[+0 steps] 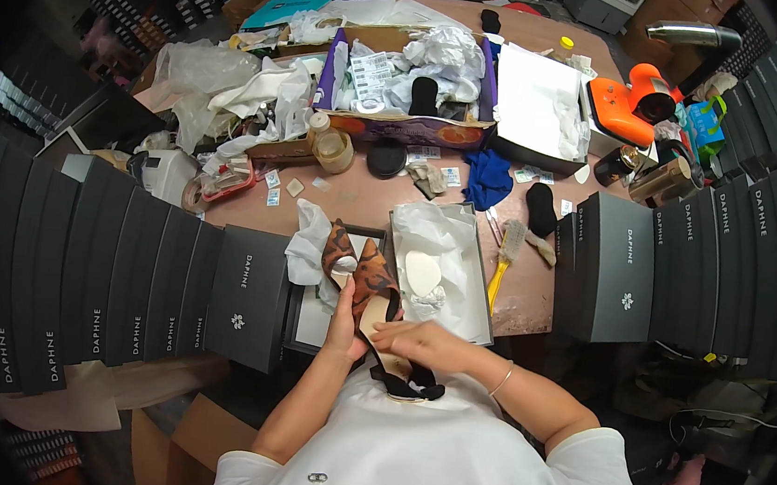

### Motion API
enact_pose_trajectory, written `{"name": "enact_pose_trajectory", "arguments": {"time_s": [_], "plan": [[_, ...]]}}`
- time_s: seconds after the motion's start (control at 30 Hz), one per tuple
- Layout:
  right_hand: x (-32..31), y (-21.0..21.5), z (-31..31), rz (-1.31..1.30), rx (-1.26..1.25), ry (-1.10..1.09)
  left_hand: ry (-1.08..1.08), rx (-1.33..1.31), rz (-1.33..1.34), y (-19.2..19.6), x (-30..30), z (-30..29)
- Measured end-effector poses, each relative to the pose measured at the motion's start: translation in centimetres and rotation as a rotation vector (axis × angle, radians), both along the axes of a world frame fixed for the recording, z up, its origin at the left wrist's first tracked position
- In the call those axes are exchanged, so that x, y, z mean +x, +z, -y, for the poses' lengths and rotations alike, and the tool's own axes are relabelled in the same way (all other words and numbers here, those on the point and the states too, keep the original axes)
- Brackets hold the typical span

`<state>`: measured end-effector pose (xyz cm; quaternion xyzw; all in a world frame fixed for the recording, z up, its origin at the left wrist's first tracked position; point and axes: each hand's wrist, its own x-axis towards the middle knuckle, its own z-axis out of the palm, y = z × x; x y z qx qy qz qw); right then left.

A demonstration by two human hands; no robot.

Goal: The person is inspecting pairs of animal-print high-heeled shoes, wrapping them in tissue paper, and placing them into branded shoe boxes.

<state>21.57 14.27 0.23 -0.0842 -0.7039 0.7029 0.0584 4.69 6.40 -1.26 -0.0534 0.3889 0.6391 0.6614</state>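
The left hand (343, 324) grips a pointed orange-and-black patterned shoe (380, 312) from below, fingers closed around its side; the right hand (421, 341) lies across the insole, fingers pressed flat, seemingly holding it steady; a second matching shoe (339, 253) rests just beside it, near white tissue paper (306, 244); an open shoebox (482, 294) sits close on the table (365, 198), next to a yellow-handled brush (502, 258).
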Motion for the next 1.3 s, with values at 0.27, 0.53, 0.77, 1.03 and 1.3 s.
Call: {"name": "enact_pose_trajectory", "arguments": {"time_s": [0.27,0.53,0.77,1.03,1.3], "plan": [[0.8,-7.2,-7.7,0.28,1.244,-0.297,0.019,-0.083,0.019,0.3,2.6,2.3],[-0.3,-1.5,-1.4,-0.211,0.971,-0.329,0.043,-0.002,0.044,1.5,2.8,1.3],[0.1,-3.9,-4.6,0.256,0.645,-0.351,-0.025,-0.148,-0.082,0.1,2.7,3.2],[2.1,-5.9,-3.8,0.451,0.585,-0.52,0.027,-0.233,-0.02,0.4,1.4,2.2],[0.6,1.1,-4.2,0.167,-0.597,-0.559,-0.091,0.031,-0.161,1.0,2.3,1.7]]}}
